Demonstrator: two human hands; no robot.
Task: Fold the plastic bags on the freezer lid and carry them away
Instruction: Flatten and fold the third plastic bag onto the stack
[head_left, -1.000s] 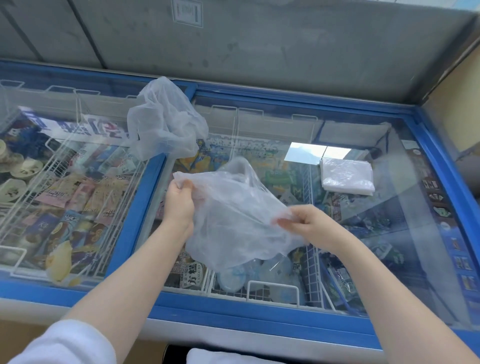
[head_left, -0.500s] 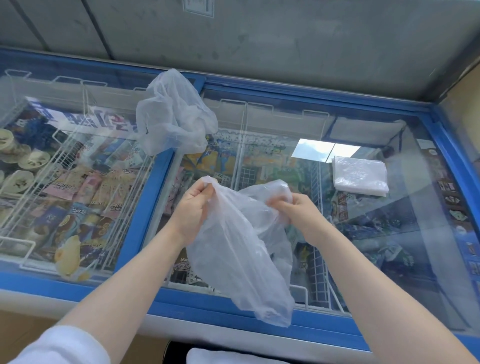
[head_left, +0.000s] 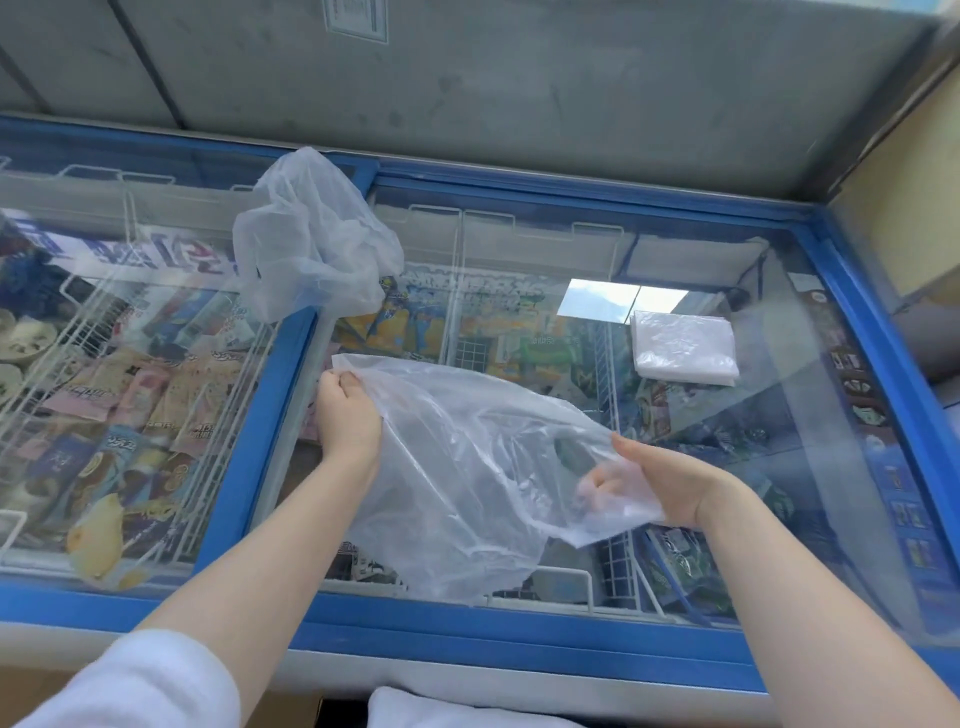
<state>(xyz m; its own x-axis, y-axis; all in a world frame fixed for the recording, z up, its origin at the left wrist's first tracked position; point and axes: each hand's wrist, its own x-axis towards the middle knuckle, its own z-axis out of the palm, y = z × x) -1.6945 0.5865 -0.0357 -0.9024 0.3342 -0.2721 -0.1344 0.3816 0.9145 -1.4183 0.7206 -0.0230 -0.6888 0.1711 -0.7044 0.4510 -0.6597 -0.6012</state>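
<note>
The left hand (head_left: 347, 415) is pinching the upper left corner of a clear plastic bag (head_left: 467, 467), thumb on top and fingers curled under the film. The right hand (head_left: 660, 480) is gripping the bag's opposite edge; its curled fingers (head_left: 602, 483) are showing through the thin plastic that is wrapping over them. Between the two hands the bag is hanging stretched above the glass freezer lid (head_left: 779, 441), its loose lower part sagging toward the blue front frame (head_left: 467, 629).

Farther back, a crumpled plastic bag (head_left: 311, 239) is sitting in a loose heap on the blue bar (head_left: 254, 447) that is dividing the two glass panes. Well apart to the right, a folded plastic bag (head_left: 683, 347) is lying flat as a neat white rectangle on the right pane.

Under the glass, white wire baskets (head_left: 156, 332) are holding packaged ice creams, with colourful wrappers on both sides of the bar. A white sleeve (head_left: 135, 680) is covering the upper left arm at the bottom edge of the view. Behind the freezer a grey wall (head_left: 519, 78) is rising.
</note>
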